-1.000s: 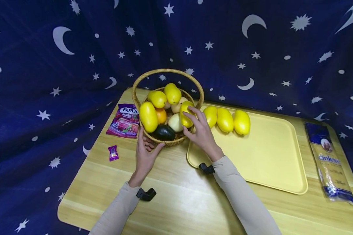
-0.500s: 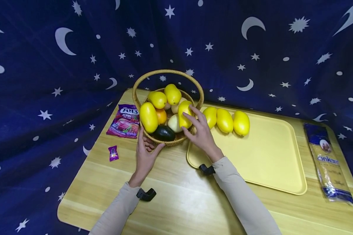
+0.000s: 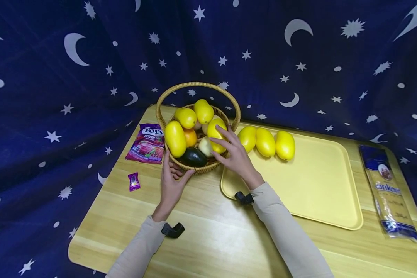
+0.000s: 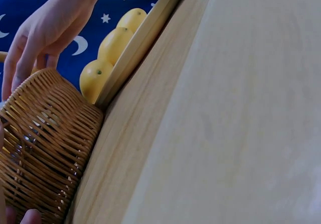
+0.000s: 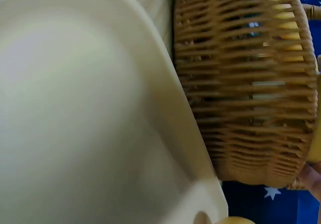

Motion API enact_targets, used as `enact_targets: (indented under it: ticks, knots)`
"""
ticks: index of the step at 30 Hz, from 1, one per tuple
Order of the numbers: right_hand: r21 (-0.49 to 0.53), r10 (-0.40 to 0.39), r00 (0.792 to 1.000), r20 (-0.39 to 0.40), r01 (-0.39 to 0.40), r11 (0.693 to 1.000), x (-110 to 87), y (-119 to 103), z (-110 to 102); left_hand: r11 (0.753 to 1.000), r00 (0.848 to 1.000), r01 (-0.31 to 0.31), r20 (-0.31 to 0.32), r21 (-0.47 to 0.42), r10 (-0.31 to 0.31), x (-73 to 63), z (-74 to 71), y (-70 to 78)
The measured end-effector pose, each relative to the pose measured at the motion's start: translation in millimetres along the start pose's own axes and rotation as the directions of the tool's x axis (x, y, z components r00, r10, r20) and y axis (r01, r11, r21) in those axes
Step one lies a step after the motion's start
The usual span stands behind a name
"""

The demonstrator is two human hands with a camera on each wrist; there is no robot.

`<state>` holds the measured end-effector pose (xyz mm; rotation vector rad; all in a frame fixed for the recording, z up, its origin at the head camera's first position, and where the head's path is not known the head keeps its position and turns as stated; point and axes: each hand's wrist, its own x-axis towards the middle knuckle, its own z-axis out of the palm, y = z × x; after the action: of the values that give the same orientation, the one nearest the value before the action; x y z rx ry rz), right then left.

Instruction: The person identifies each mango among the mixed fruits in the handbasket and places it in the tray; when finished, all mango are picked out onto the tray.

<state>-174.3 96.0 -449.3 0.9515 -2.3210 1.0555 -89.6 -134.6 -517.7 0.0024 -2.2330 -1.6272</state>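
A wicker basket (image 3: 208,168) with a tall arched handle holds yellow mangoes, an orange (image 3: 190,137), a dark avocado (image 3: 194,157) and pale round fruit. My left hand (image 3: 171,186) grips its front left side, thumb by the front rim and fingers curled against the wicker. With thumb and fingers, my right hand (image 3: 238,156) holds a mango (image 3: 213,131) at the right inside edge, against a pale round fruit (image 3: 204,146). The left wrist view shows the right hand (image 4: 47,28) reaching over the basket's rim. In the right wrist view the basket's woven side (image 5: 246,93) hides most of its contents.
A yellow tray (image 3: 309,185) lies right of the basket, with three mangoes (image 3: 265,142) along its back left. A purple candy bag (image 3: 147,143) and a small wrapped candy (image 3: 133,181) are on the left. At the far right lies a pasta pack (image 3: 389,193). A starry curtain hangs behind.
The right hand and its mango have shifted slightly left, farther into the basket and over the pale round fruit. The left hand and basket have stayed put.
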Motion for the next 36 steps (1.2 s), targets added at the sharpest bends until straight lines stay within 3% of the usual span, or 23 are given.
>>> enact_targets:
  ticks: [16, 29, 36]
  knots:
    - [0.028, 0.006, 1.000, -0.020, -0.005, 1.000, 0.1, -6.4, 1.2, 1.000, 1.000, -0.018, -0.005, 0.016, 0.018, -0.6, -1.1, 1.6]
    - [0.064, -0.002, 0.996, -0.093, 0.008, 0.998, -9.9, -15.8, -16.0, 1.000, 1.000, 0.020, 0.011, -0.010, -0.020, 0.5, -1.4, 2.6]
    - [0.086, -0.011, 0.991, -0.132, 0.023, 0.996, -22.4, -25.3, -31.1, 1.000, 1.000, 0.003, 0.007, -0.007, -0.003, 0.4, -1.5, 0.0]
